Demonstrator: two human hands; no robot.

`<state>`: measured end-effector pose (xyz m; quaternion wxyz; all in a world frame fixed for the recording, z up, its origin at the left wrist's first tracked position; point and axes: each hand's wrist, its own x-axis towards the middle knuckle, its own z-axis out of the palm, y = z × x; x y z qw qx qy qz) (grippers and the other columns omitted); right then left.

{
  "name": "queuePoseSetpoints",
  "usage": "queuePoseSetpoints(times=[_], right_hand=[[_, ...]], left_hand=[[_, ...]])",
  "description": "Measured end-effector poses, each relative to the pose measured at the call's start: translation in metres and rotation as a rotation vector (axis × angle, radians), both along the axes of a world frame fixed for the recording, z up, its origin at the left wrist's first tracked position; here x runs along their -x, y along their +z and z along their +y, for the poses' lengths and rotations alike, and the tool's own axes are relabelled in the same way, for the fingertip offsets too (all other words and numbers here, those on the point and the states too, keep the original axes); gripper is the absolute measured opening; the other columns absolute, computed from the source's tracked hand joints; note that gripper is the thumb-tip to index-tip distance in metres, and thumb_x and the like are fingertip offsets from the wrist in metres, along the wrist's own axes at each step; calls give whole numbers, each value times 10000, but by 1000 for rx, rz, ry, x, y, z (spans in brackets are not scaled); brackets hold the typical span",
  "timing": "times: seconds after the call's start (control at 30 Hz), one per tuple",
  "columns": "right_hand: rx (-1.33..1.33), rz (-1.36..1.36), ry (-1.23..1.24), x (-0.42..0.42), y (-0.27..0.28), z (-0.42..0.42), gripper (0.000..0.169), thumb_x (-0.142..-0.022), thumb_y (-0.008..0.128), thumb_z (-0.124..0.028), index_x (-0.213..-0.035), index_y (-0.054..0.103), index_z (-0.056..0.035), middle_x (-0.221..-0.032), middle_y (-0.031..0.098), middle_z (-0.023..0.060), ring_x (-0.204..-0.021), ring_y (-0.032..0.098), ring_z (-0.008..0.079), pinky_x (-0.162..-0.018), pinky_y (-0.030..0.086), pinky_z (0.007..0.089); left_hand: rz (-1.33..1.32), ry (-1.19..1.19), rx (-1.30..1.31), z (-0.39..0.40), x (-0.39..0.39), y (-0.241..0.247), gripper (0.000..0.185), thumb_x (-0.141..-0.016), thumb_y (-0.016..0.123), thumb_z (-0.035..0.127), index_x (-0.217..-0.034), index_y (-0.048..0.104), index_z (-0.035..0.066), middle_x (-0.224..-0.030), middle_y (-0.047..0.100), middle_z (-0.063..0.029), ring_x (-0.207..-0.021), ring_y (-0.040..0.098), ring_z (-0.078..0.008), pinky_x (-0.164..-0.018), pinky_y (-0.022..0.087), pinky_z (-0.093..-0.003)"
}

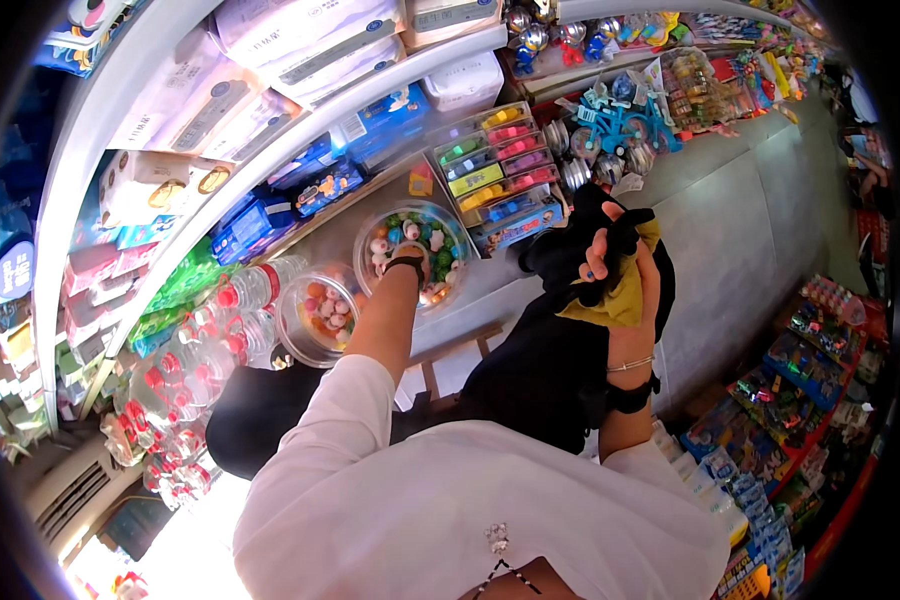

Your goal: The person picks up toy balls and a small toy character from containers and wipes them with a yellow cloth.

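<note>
My left hand (pixel 412 255) reaches into a round clear plastic tub (pixel 363 234) of small colourful balls (pixel 444 259). Its fingers are hidden, so whether they grip anything does not show. Beside that tub, nearer my left forearm, stands a second clear tub (pixel 283 319) with orange, pink and white balls (pixel 328 307). On the other side, my right hand (pixel 598 251) holds a crumpled yellow cloth (pixel 615 296) above my black-clad leg. Some black material is bunched around the fingers of this hand.
Curved white shelves (pixel 97 150) with packaged goods rise at the left. Clear bottles with red caps (pixel 187 375) crowd below them. Boxes of small toys (pixel 499 169) and a blue toy bicycle (pixel 615 124) sit beyond the tubs. Toy packs (pixel 780 390) line the right of the grey floor (pixel 727 225).
</note>
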<state>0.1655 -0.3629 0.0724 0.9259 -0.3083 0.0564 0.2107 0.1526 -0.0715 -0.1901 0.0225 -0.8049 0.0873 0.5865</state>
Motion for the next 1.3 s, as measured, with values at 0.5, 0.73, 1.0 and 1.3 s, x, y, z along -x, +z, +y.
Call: queuePoseSetpoints(times=[0.5, 0.73, 1.0, 1.3], right_hand=[[60, -106, -3, 11, 8, 21, 432, -953, 426, -306, -1293, 420, -40, -1061, 568, 133, -874, 589, 234, -722, 498, 331], [148, -427, 136, 74, 36, 104, 678, -919, 379, -531, -1392, 280, -54, -1331, 428, 112, -1174, 466, 209, -952, 412, 352], [175, -576, 399, 145, 71, 182, 602, -935, 477, -344, -1400, 251, -35, -1324, 440, 159, -1174, 477, 218, -960, 400, 333], [-5, -427, 406, 157, 74, 175, 526, -911, 522, -214, -1365, 308, -58, -1274, 477, 153, -1160, 500, 238, -936, 428, 351]], left_hand=[[-479, 826, 733, 36, 49, 211, 426, -781, 693, 197, -1138, 523, 36, -966, 615, -131, -887, 614, -236, -703, 503, -320], [-538, 1404, 1471, 19, 152, 337, 384, -916, 547, 168, -1259, 454, 22, -1034, 599, -76, -788, 616, -134, -608, 523, -241], [-1099, 1497, 1074, 1, 212, 367, 296, -771, 628, -69, -1058, 564, -31, -821, 655, -100, -684, 629, -118, -538, 513, -224], [-1165, 1296, 1102, -2, 224, 366, 67, -862, 561, 21, -838, 551, -41, -599, 600, -85, -514, 596, -137, -488, 453, -249]])
